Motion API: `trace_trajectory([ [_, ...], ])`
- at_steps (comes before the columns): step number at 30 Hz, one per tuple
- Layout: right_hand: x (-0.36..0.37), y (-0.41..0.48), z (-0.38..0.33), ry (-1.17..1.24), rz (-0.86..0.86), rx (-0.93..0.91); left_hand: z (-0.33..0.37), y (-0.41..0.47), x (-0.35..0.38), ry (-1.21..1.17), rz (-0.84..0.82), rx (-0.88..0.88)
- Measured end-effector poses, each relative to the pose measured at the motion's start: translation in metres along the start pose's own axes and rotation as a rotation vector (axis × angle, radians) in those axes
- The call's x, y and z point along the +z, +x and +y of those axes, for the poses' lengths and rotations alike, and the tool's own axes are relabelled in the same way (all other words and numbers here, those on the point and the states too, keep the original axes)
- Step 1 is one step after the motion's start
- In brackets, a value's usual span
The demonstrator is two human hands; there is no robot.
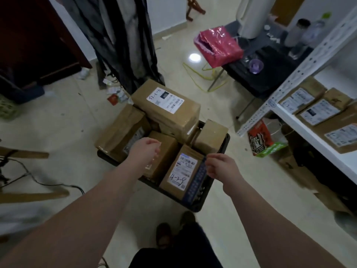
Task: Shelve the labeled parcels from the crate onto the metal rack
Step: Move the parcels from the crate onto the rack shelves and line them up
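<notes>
A black crate [223,147] sits on the pale floor right in front of the person, packed with brown parcels. The biggest box [174,115] lies on top at the far end, its white label facing up. To its left, a long box [118,130] leans tilted over the crate's rim. A small plain box [211,137] stands at the right side.

The left hand [145,149] hangs over a plain brown box [166,151] in the middle of the crate. Its fingers are loosely curled and hold nothing; whether they touch the box is unclear.

The right hand [219,166] is at the top right corner of the near parcel [180,176], which bears a label with handwritten numbers and a blue strip along its side. Its fingers are curled, with the tips just beside the parcel's edge. I cannot tell whether they pinch it.

The white metal rack [301,68] stands to the right, well apart from the crate. Several labelled parcels [316,112] already lie on its shelf. A printed shopping bag [260,141] sits on the floor by the rack's corner post, between crate and rack.

Beyond the crate hangs dark cloth [123,35]. A pink bag [220,45] rests on a dark table [270,78], with yellow strapping [195,76] on the floor beside it. A black cable [48,183] runs along the floor on the left.
</notes>
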State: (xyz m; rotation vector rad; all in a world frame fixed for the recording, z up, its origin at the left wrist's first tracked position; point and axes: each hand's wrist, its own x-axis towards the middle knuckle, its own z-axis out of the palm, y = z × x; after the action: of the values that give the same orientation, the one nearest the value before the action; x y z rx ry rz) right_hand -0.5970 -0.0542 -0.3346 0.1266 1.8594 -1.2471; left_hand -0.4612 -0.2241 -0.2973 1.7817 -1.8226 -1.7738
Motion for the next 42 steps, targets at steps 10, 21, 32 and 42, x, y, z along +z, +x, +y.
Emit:
trace_trajectory([
  [10, 0.000, 0.024, -0.040, -0.072, -0.036, -0.026, 0.030, 0.032, -0.026, 0.053, 0.105, 0.025],
  [21, 0.033, 0.041, -0.053, 0.033, 0.064, 0.084, 0.081, 0.120, -0.051, 0.220, 0.081, 0.107],
  [32, 0.138, 0.082, -0.054, 0.484, 0.149, 0.291, 0.097, 0.229, -0.078, 0.266, -0.205, 0.041],
  [42, 0.155, 0.081, -0.045, 1.098, 0.199, 0.232, 0.100, 0.239, -0.091, 0.118, -0.301, 0.100],
])
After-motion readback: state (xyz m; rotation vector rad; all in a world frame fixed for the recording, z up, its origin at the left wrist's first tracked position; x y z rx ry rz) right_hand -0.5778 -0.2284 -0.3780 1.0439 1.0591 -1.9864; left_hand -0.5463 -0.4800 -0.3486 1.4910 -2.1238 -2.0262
